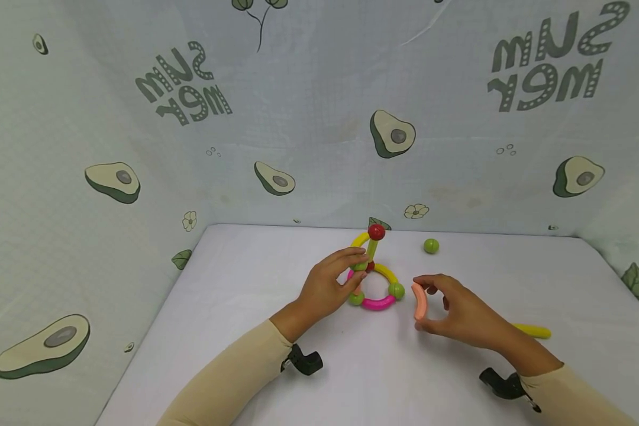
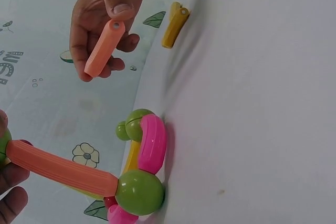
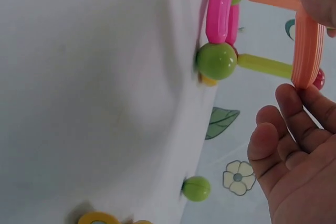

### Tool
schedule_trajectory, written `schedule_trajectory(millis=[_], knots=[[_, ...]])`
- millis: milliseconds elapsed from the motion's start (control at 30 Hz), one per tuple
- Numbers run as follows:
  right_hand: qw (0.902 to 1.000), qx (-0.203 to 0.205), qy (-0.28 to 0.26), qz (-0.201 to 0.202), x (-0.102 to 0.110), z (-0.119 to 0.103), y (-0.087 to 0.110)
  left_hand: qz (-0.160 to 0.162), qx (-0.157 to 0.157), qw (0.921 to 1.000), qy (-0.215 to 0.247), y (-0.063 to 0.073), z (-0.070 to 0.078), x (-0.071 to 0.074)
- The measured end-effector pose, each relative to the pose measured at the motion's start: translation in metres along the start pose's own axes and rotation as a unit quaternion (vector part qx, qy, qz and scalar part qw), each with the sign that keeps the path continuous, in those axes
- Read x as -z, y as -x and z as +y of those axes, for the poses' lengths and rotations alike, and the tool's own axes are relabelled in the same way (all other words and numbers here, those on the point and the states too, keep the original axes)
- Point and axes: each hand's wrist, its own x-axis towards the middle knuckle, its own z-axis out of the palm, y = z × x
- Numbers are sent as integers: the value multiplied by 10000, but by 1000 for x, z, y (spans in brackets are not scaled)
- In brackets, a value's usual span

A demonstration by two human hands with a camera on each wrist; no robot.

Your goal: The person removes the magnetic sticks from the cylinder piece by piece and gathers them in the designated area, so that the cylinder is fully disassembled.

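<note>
My left hand (image 1: 325,287) holds the upper part of a toy frame built of coloured rods and balls, its fingertips at a green ball (image 1: 359,266). An upright orange rod (image 2: 63,169) runs down from there to a lower green ball (image 2: 140,192). The base is a ring with a pink curved rod (image 1: 379,304) and a yellow curved rod (image 1: 386,272); a red ball (image 1: 376,231) tops a yellow-green rod (image 3: 265,65). To the right of the frame, my right hand (image 1: 455,310) pinches a loose orange curved rod (image 1: 420,302) between thumb and fingers, above the table.
One loose green ball (image 1: 431,246) lies near the back of the white table (image 1: 277,378). Beyond the right wrist, a yellow rod (image 1: 535,331) rests on the cloth, partly hidden by the arm. A patterned cloth (image 1: 330,177) hangs behind the table's far edge.
</note>
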Motion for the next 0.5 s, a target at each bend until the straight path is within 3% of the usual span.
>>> schedule_trajectory(millis=[500], knots=[[10000, -28, 62, -24, 9, 25, 15, 40, -27, 10000, -3, 0, -2, -1]])
